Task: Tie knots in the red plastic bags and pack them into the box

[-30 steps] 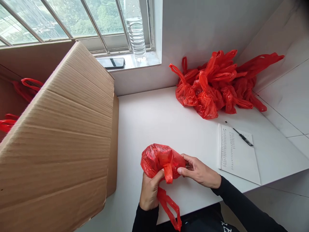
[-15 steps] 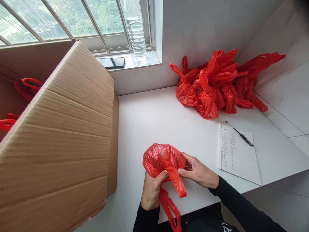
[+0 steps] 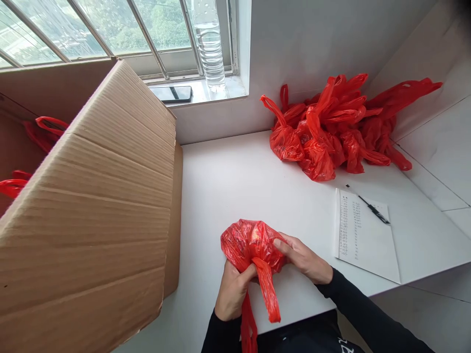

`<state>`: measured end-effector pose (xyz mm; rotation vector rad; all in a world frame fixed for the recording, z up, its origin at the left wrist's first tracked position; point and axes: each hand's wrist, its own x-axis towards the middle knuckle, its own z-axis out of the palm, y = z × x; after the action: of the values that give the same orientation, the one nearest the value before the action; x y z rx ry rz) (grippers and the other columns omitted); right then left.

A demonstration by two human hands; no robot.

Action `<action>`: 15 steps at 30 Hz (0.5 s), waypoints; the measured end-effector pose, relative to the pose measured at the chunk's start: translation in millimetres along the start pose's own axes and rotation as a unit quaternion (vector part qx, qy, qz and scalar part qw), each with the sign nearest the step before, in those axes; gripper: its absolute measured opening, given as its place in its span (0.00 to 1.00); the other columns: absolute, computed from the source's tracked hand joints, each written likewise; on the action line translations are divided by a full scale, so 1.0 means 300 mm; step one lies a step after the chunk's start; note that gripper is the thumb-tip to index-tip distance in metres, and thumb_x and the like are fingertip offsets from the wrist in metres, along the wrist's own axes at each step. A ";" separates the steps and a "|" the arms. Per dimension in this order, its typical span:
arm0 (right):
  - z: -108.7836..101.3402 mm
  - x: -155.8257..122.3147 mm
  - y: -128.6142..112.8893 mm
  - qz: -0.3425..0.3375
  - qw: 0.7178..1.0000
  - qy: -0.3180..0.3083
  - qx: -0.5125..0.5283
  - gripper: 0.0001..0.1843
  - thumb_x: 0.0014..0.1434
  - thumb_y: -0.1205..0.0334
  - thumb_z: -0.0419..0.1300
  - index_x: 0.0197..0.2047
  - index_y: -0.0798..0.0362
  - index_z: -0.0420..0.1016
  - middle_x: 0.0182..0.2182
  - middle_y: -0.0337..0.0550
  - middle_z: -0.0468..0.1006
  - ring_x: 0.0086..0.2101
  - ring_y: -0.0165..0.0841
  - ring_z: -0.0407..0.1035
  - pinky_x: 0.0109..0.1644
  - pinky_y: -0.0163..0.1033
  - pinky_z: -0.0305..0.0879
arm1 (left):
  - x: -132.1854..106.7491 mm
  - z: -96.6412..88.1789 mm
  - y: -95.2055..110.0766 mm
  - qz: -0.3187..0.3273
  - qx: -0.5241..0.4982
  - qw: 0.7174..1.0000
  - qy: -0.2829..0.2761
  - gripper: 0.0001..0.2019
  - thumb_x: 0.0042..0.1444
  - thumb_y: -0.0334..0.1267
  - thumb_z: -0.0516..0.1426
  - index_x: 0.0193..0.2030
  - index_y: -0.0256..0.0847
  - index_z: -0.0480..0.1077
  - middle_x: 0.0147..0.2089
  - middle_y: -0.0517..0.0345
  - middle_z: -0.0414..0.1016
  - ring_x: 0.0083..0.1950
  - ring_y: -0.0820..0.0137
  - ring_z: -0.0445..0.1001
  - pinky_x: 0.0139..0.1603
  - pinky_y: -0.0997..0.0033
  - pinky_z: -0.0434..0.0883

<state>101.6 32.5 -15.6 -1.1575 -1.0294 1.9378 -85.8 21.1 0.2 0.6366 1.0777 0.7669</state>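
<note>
A filled red plastic bag [image 3: 245,240] is held between my two hands above the near part of the white table [image 3: 221,181]. My left hand [image 3: 235,289] grips it from below on the left, its thumb at the gathered neck. Two handle loops hang down towards me. On the right side, my right hand [image 3: 303,257] clasps the bag, thumb lying on top and the other fingers mostly hidden behind it. The contents show only as a vague shape through the plastic.
A large cardboard box [image 3: 110,206] with red bags inside stands at left. A heap of red bags [image 3: 324,132] lies against the wall. Right of my hands are a written notebook [image 3: 364,240] and a pen [image 3: 377,212]. The windowsill holds a phone [image 3: 176,94] and a water bottle [image 3: 210,54].
My right thumb has moved from beside the handle up onto the bag's top. The bag has turned slightly, and its front handle hangs lower. The view has shifted slightly.
</note>
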 end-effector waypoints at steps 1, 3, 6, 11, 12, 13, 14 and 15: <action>0.001 0.003 0.003 0.006 1.000 0.009 0.008 0.19 0.67 0.45 0.54 0.38 0.53 0.70 0.32 0.39 0.73 0.33 0.32 0.68 0.39 0.40 0.66 | -0.001 -0.004 0.001 -0.008 0.009 1.000 -0.004 0.05 0.50 0.32 0.63 0.30 0.38 0.70 0.24 0.61 0.70 0.24 0.72 0.67 0.28 0.72 0.69; 0.003 0.009 0.008 0.007 1.000 0.011 0.018 0.19 0.67 0.45 0.54 0.37 0.54 0.70 0.32 0.39 0.72 0.33 0.32 0.67 0.42 0.40 0.65 | -0.003 -0.015 -0.003 -0.019 0.030 0.999 -0.015 0.07 0.50 0.32 0.61 0.26 0.39 0.67 0.21 0.63 0.66 0.21 0.73 0.64 0.23 0.74 0.66; 0.002 0.014 0.016 -0.008 1.000 0.016 0.019 0.16 0.65 0.47 0.59 0.42 0.53 0.71 0.33 0.38 0.72 0.33 0.31 0.67 0.42 0.40 0.65 | -0.006 -0.035 -0.016 -0.011 0.059 0.998 -0.028 0.05 0.54 0.36 0.60 0.30 0.39 0.70 0.27 0.57 0.72 0.25 0.70 0.69 0.26 0.70 0.70; -0.007 0.011 0.022 -0.017 0.999 0.032 0.009 0.14 0.63 0.50 0.62 0.42 0.51 0.70 0.32 0.36 0.71 0.33 0.30 0.65 0.40 0.37 0.64 | -0.007 -0.047 -0.035 0.017 0.045 0.999 0.018 0.15 0.58 0.45 0.61 0.48 0.39 0.73 0.45 0.49 0.78 0.47 0.58 0.76 0.49 0.62 0.74; -0.008 0.010 0.023 -0.013 0.999 0.029 0.010 0.13 0.63 0.51 0.63 0.42 0.51 0.70 0.32 0.36 0.71 0.34 0.31 0.66 0.41 0.38 0.64 | -0.006 -0.045 -0.035 0.009 0.027 0.999 0.032 0.17 0.58 0.46 0.61 0.51 0.39 0.72 0.47 0.48 0.78 0.48 0.57 0.76 0.48 0.61 0.75; -0.009 0.010 0.023 -0.009 0.999 0.030 0.011 0.13 0.62 0.51 0.63 0.42 0.52 0.70 0.32 0.36 0.71 0.35 0.32 0.67 0.42 0.38 0.64 | -0.006 -0.043 -0.034 0.001 0.012 0.999 0.045 0.20 0.58 0.48 0.61 0.53 0.39 0.70 0.49 0.47 0.77 0.49 0.56 0.76 0.46 0.60 0.76; -0.009 0.010 0.024 -0.006 0.999 0.033 0.014 0.14 0.62 0.51 0.64 0.42 0.52 0.69 0.32 0.37 0.72 0.36 0.32 0.68 0.42 0.38 0.65 | -0.007 -0.042 -0.032 -0.006 0.006 0.998 0.055 0.22 0.58 0.49 0.60 0.55 0.40 0.68 0.50 0.47 0.76 0.49 0.56 0.76 0.44 0.60 0.77; -0.009 0.011 0.024 -0.004 0.999 0.038 0.018 0.14 0.61 0.51 0.64 0.42 0.52 0.69 0.33 0.37 0.73 0.35 0.32 0.68 0.41 0.38 0.65 | -0.010 -0.043 -0.029 -0.009 0.012 0.998 0.063 0.23 0.58 0.49 0.60 0.56 0.41 0.66 0.52 0.47 0.75 0.48 0.56 0.77 0.41 0.61 0.77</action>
<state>101.6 32.5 -24.0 -1.1951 -0.9533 1.8845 -96.5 14.7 -9.6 0.6045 1.2086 0.7864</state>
